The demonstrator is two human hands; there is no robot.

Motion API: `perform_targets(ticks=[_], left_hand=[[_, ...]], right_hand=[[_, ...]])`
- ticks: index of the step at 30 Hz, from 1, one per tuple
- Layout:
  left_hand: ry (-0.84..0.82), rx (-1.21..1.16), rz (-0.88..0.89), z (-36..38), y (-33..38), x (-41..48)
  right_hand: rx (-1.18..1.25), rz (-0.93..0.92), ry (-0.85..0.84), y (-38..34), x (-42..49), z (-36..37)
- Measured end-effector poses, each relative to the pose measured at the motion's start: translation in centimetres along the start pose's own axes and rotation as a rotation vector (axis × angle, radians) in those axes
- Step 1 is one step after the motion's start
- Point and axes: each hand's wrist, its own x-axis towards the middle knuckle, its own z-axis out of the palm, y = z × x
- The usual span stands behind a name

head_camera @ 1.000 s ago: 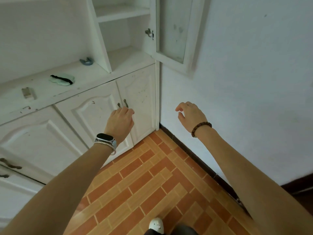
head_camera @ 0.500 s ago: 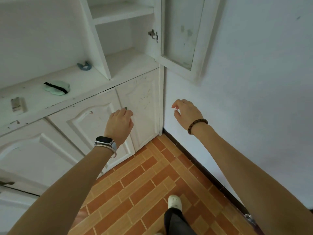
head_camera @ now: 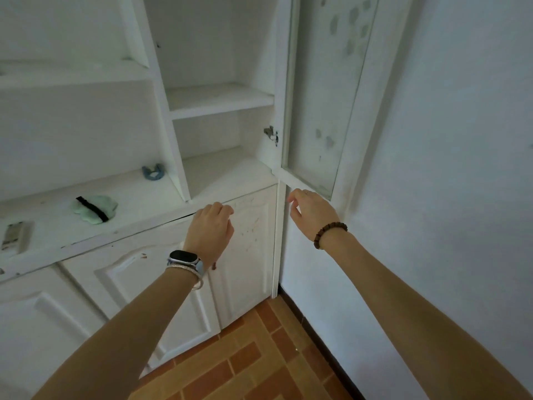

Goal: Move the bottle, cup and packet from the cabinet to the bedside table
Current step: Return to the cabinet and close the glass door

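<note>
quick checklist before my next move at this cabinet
1. Left hand free: ok, holds nothing.
2. Right hand free: ok, holds nothing.
3. Glass door swung open: ok.
4. Bottle, cup and packet in sight: not ok, none on the open shelves.
5. What lies behind the lower doors: cannot tell, they are shut.

Both arms stretch forward toward the cabinet (head_camera: 222, 99). The left hand (head_camera: 212, 229) hovers before its front and the right hand (head_camera: 310, 215) by its right edge, both with fingers loosely curled, holding nothing.
</note>
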Motion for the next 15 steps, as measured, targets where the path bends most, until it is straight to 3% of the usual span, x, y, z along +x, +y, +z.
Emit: perform_targets(ticks=[15], left_hand=[[0.200, -0.078, 0.273, -3.1, 2.2, 16.0]], right_hand=[[0.166, -0.071, 0.398, -0.8, 9.7, -13.1]])
